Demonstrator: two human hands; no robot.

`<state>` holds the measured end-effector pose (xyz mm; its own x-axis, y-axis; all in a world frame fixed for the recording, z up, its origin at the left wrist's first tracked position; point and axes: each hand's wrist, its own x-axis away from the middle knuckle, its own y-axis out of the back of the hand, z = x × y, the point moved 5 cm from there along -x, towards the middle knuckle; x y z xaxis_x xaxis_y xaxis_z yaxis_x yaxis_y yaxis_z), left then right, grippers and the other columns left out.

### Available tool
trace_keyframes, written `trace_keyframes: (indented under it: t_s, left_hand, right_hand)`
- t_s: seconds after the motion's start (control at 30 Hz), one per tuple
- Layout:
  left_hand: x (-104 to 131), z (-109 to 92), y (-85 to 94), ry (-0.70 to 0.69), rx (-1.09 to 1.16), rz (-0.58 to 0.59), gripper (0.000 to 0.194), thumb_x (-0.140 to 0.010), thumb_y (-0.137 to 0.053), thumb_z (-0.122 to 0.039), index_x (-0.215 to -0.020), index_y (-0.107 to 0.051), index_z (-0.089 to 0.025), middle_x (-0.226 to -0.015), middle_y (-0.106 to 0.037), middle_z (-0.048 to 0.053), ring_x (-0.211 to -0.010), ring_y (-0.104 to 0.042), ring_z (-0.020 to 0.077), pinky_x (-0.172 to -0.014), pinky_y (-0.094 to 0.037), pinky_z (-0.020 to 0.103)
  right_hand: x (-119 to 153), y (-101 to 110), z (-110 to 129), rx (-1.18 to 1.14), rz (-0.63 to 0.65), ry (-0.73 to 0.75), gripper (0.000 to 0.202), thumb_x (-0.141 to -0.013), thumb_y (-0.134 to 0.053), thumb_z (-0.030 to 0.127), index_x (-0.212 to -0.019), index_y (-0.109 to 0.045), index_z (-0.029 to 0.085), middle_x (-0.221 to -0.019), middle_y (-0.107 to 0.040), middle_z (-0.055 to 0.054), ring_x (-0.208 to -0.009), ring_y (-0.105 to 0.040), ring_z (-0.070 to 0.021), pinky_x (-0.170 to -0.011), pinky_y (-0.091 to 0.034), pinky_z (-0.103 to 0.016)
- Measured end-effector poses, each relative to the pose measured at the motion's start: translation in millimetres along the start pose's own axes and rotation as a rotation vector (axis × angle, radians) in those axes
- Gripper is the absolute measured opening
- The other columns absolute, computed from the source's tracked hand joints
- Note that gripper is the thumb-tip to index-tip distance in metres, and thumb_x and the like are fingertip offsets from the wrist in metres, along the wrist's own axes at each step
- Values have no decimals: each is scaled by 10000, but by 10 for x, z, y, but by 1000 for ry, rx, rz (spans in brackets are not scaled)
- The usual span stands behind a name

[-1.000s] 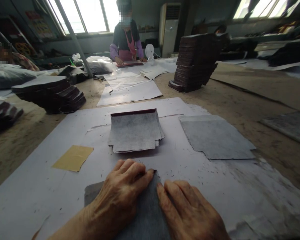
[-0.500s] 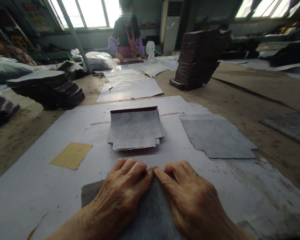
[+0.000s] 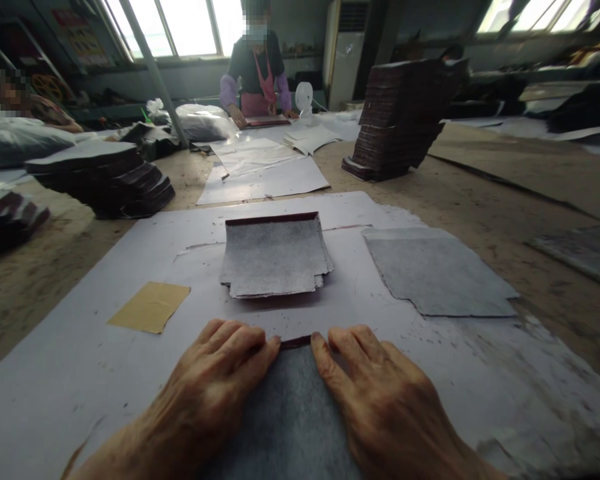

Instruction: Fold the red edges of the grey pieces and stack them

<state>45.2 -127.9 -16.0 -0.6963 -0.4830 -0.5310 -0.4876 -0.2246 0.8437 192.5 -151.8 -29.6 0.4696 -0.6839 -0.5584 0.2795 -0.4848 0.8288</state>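
A grey sheet [image 3: 295, 407] with a dark red folded strip along its far edge lies between my hands, low in the head view. My left hand [image 3: 225, 380] grips that edge on the left, fingers curled and thumb at the fold. On the right, my right hand [image 3: 380, 387] pinches the same edge, its thumb pressed beside the strip. A short stretch of fold shows between the thumbs. Beyond them sits a small stack of grey pieces [image 3: 275, 260] with a dark red far edge. The palms hide the sheet's sides.
A notched grey piece [image 3: 440, 273] lies at right, a tan paper square [image 3: 150, 307] at left, both on white paper [image 3: 80, 347]. Dark stacks stand behind, at left [image 3: 105, 180] and right [image 3: 400, 120]. Across the table a person [image 3: 257, 73] in a pink apron works.
My left hand has slid left along the fold, away from my right hand, uncovering the dark red strip between the thumbs. The view has shifted slightly.
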Motion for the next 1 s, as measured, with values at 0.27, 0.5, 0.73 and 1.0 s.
trace_keyframes:
  t_s: [0.27,0.5,0.73,1.0]
  left_hand:
    - [18,21,-89,8,80,23,302,-817,-377,3,-1062,-529,-87,-890,-521,89,-813,-481,164,-700,-475,311]
    - [18,15,-101,8,98,97,274,-849,-353,-32,-1053,-524,-100,-877,-522,77,-775,-452,163,-681,-462,322]
    - [-2,-3,-104,2,97,126,273,-826,-353,-9,-1010,-537,-91,-848,-508,72,-752,-435,165,-657,-446,318]
    - [-16,-26,-112,4,93,118,229,-840,-346,-29,-903,-554,-102,-811,-506,67,-732,-429,165,-651,-433,320]
  right_hand:
    - [1,-13,31,-75,-6,102,363,-852,-292,23,-1062,-585,63,-1146,-563,-58,-1090,-438,-241,-862,-391,-390]
    - [-85,28,30,-239,71,126,379,-834,-276,6,-1054,-577,70,-1044,-598,-60,-956,-492,-200,-858,-410,-374]
    - [-80,75,-372,-468,-63,-197,183,-828,-489,95,-906,-636,172,-921,-624,-9,-843,-573,-110,-751,-483,-212]
    - [-249,41,12,-347,-87,-72,264,-804,-391,33,-842,-642,107,-788,-580,-80,-757,-521,-179,-667,-487,-314]
